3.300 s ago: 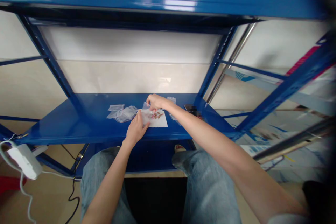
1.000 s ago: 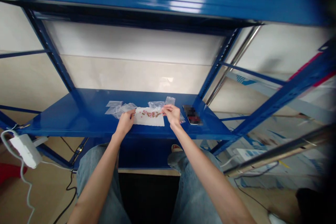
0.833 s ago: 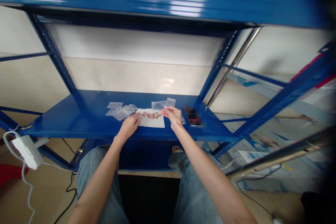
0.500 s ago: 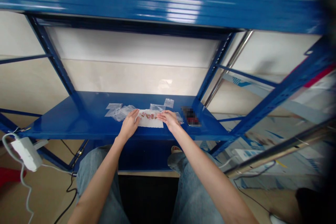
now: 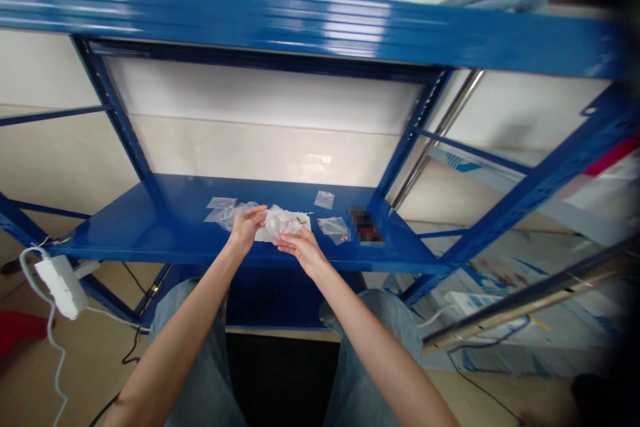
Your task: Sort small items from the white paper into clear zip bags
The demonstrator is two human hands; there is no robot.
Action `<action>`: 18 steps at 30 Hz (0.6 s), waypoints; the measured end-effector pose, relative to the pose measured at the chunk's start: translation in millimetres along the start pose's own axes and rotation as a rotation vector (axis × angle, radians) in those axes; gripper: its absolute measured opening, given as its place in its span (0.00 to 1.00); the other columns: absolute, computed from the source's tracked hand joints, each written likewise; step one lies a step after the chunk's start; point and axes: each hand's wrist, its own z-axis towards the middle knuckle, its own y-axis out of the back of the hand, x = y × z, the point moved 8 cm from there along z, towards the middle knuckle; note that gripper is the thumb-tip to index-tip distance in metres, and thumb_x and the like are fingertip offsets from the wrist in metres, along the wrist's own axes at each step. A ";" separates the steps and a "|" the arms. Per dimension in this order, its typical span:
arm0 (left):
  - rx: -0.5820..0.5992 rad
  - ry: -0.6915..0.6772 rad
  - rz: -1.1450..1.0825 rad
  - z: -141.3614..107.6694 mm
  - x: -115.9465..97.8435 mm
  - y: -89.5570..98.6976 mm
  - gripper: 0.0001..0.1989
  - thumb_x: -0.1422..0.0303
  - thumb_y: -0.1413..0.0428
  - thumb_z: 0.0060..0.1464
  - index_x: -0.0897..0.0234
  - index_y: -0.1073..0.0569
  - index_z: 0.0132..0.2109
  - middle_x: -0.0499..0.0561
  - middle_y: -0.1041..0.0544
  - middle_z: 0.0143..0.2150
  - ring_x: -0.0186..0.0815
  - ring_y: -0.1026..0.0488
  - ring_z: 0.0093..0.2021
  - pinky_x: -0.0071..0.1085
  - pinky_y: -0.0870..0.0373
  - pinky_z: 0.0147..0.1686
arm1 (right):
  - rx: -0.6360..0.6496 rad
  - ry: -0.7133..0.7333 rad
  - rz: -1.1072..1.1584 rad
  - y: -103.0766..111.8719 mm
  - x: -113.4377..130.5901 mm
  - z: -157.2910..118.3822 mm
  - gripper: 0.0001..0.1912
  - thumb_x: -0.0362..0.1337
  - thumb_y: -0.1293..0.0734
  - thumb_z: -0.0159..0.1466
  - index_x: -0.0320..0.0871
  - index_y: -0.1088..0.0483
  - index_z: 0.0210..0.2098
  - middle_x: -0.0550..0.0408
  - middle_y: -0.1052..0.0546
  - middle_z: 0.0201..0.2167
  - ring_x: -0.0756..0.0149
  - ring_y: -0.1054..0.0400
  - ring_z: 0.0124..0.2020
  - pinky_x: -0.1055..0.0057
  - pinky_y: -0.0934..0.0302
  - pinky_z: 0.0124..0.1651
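Observation:
Both hands are over the blue shelf (image 5: 175, 233), with a clear plastic bag (image 5: 280, 219) between them. My left hand (image 5: 246, 225) is closed on the bag's left side, thumb and fingers together. My right hand (image 5: 301, 247) has its fingers at the bag's lower right side, closed on it. A white paper (image 5: 263, 235) lies beneath the bag, partly covered. Small reddish and brown items (image 5: 301, 221) show near the paper's right part, too small to name. Several clear bags (image 5: 220, 213) lie left of my left hand.
Right of my hands lie a small bag (image 5: 334, 229) with tiny reddish items and a dark phone-like object (image 5: 367, 225). Another clear bag (image 5: 324, 199) is farther back. The upper blue beam (image 5: 250, 20) crosses above; a white power strip (image 5: 63, 287) hangs at left.
A clear bag is now between my hands over the paper, where both hands held the paper's sides before. The bag behind the paper is gone from its spot. The view has shifted slightly.

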 end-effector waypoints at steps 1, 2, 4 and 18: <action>-0.035 -0.039 0.020 2.8 -9.9 7.9 0.25 0.61 0.28 0.35 0.70 0.20 0.42 0.53 0.20 0.31 0.32 0.26 0.30 0.29 0.30 0.33 | 0.002 0.002 -0.002 -0.4 0.4 -0.8 0.24 0.32 0.21 0.48 0.43 0.32 0.41 0.51 0.18 0.31 0.57 0.20 0.32 0.70 0.26 0.33; -0.063 -0.069 0.061 4.7 -19.0 14.3 0.26 0.60 0.28 0.36 0.70 0.21 0.42 0.52 0.21 0.31 0.32 0.27 0.29 0.29 0.30 0.32 | 0.001 0.014 0.000 -0.7 2.0 -0.6 0.24 0.32 0.21 0.48 0.43 0.32 0.41 0.51 0.17 0.31 0.57 0.20 0.32 0.70 0.25 0.33; -0.062 -0.062 0.130 5.4 -28.3 18.3 0.27 0.55 0.30 0.39 0.68 0.21 0.44 0.52 0.22 0.32 0.33 0.26 0.30 0.29 0.29 0.32 | -0.006 0.057 0.021 -3.2 6.8 2.6 0.23 0.33 0.21 0.48 0.44 0.33 0.39 0.52 0.17 0.32 0.58 0.20 0.33 0.70 0.25 0.35; -0.095 -0.334 0.643 54.4 -87.8 82.0 0.19 0.56 0.39 0.47 0.68 0.20 0.39 0.53 0.20 0.31 0.37 0.27 0.29 0.31 0.31 0.32 | -0.322 0.498 -0.669 47.3 82.4 -6.4 0.13 0.40 0.29 0.58 0.47 0.32 0.42 0.55 0.20 0.34 0.61 0.24 0.32 0.66 0.30 0.37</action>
